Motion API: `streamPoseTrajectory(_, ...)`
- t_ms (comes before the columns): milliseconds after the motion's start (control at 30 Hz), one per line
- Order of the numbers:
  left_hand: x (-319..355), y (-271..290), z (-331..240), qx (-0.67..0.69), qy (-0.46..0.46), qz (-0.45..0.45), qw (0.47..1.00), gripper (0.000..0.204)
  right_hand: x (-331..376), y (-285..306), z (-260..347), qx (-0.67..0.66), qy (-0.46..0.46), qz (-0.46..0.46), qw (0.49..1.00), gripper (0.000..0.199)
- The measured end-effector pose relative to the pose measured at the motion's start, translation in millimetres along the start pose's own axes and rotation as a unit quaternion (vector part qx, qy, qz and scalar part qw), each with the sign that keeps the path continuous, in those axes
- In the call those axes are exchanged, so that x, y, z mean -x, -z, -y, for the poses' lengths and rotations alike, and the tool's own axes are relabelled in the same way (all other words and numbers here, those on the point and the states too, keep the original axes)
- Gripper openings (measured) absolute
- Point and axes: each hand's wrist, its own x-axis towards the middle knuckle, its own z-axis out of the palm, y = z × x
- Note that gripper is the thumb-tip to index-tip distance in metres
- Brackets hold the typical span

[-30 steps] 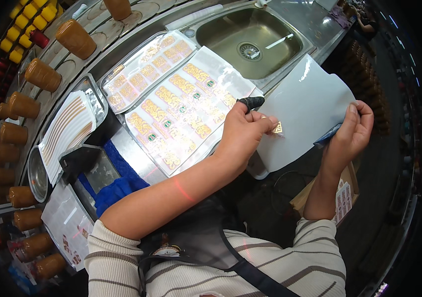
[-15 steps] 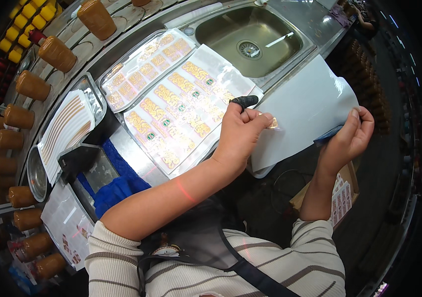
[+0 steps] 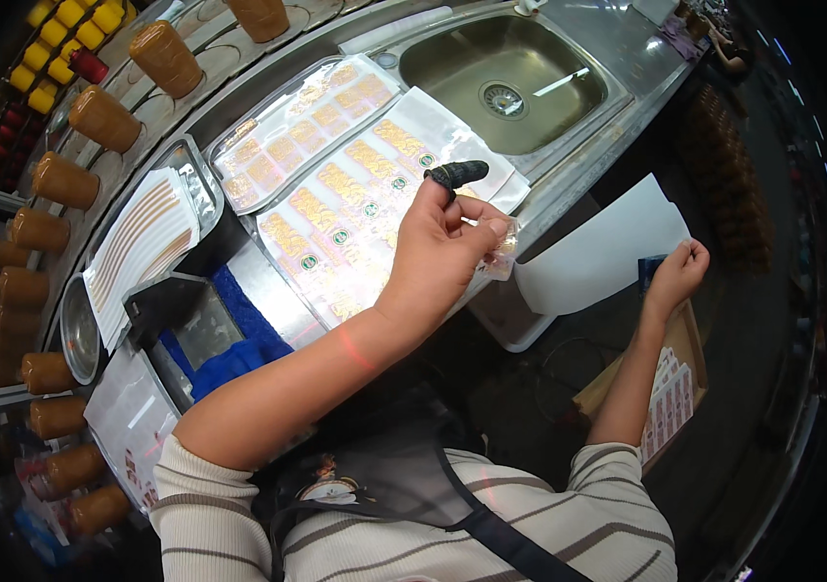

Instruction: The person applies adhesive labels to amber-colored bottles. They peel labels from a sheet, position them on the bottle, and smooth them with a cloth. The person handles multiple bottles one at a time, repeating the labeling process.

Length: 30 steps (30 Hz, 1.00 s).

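My left hand (image 3: 445,238), a black cover on one finger, pinches a small clear decal (image 3: 502,254) with gold print between thumb and fingers. Just right of it hangs a large white sheet (image 3: 603,250), its far right corner gripped by my right hand (image 3: 677,278). A small dark blue piece (image 3: 646,271) shows beside the right fingers; its kind is unclear. Below my left hand, a sheet of gold-patterned decals with green round marks (image 3: 346,209) lies on the metal counter. Behind it, another gold decal sheet (image 3: 302,131) rests in a tray.
A steel sink (image 3: 501,87) is set in the counter beyond the sheets. Brown cylindrical jars (image 3: 166,60) stand along the left. Nearer are striped strips (image 3: 147,228) in a tray, a metal bowl (image 3: 79,328) and blue cloth (image 3: 239,359). A cardboard box (image 3: 690,354) with printed sheets sits low right.
My left hand has drawn left with the decal, apart from the white sheet. My right hand has moved down and slightly left, and the sheet has swung lower, uncovering a white tray's edge beneath.
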Motion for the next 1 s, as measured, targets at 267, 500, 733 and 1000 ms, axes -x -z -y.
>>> streamPoseTrajectory(267, 16, 20, -21, -0.095, -0.022, -0.063, 0.993, 0.049, -19, 9, -55, 0.005, -0.033, -0.06, 0.998, 0.024)
streamPoseTrajectory(500, 28, 32, -28, -0.145, -0.021, -0.11, 0.983, 0.051, 12, -115, -175, 0.024, -0.005, 0.039, 0.999, 0.018)
streamPoseTrajectory(733, 39, 34, -44, -0.112, -0.036, -0.081, 0.99, 0.057, 0, -122, -223, 0.139, 0.029, 0.19, 0.971, 0.042)
streamPoseTrajectory(1000, 60, 44, -55, -0.165, -0.081, -0.041, 0.982, 0.066, 96, -10, 165, -0.309, -0.017, 0.434, 0.846, 0.021)
